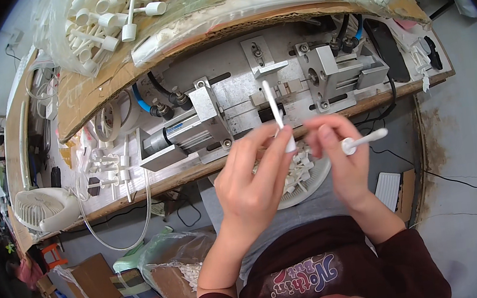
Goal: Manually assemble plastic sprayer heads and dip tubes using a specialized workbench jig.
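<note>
Partly behind left hand (249,182), white stick (271,103)

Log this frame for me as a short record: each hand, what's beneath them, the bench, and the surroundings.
Left hand: left hand pinches a white stick-like part, tilted upward
Right hand: right hand, close beside it, holds a second white part pointing outward
Beneath hands: round pale dish with loose white pieces
Bench: metal fixture; dark phone-like slab; small fan at left
Above fixture: cardboard bearing bagged white parts
</note>
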### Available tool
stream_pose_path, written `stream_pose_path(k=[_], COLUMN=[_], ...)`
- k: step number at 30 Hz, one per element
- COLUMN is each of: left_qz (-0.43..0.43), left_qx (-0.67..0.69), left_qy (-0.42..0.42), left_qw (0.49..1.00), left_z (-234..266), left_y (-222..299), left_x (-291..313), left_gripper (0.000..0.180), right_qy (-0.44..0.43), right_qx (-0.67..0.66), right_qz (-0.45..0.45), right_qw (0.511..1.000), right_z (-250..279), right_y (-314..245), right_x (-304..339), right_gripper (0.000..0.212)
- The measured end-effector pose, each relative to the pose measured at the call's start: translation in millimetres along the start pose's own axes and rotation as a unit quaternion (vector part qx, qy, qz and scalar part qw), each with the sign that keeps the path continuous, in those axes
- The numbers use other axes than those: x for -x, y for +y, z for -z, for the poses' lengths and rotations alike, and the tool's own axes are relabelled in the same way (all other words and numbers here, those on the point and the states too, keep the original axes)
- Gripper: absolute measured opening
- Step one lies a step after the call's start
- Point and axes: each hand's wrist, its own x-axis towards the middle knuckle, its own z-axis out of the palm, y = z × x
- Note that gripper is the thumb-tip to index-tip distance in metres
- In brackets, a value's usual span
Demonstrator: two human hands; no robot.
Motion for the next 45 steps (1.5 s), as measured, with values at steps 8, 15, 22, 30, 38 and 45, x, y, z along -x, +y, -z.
stream_pose_path(k=[8,15,22,30,38,45], left_qz=[-0.032,-0.030,-0.091,-0.081,0.006,-0.061], left_qx=[-0.167,-0.164,0.070,0.129,-0.039,-0.152], left_qy=[-0.068,-0.082,-0.132,-0.100,-0.051,-0.083], left_qw=[0.983,0.983,0.985,0.983,0.998,0.983], left_z=[-7.7,-3.9,22.5,21.9,23.1,-2.0], left_y=[-9.5,-10.4,3.3,11.5,-0.9,-11.0], left_x=[-12.7,-14.9,-18.8,-13.0,-6.6,-6.7], left_gripper=[0.028,0.035,0.058,0.041,0.030,0.026], right_qy=[-0.063,-0.122,-0.260,-0.472,-0.004,-0.118], right_qx=[-0.074,0.009,0.105,0.174,0.411,0.775], right_qz=[-0.085,-0.141,-0.175,-0.182,0.258,0.330], right_qw=[0.992,0.983,0.944,0.845,0.874,0.525], right_z=[17.2,21.0,38.3,27.8,26.5,1.4], right_y=[-0.1,-20.0,-31.5,-33.0,-108.8,-152.7], right_x=[1.5,-2.7,-13.9,-40.9,-131.9,-226.3], right_gripper=[0.040,0.038,0.031,0.039,0.015,0.024])
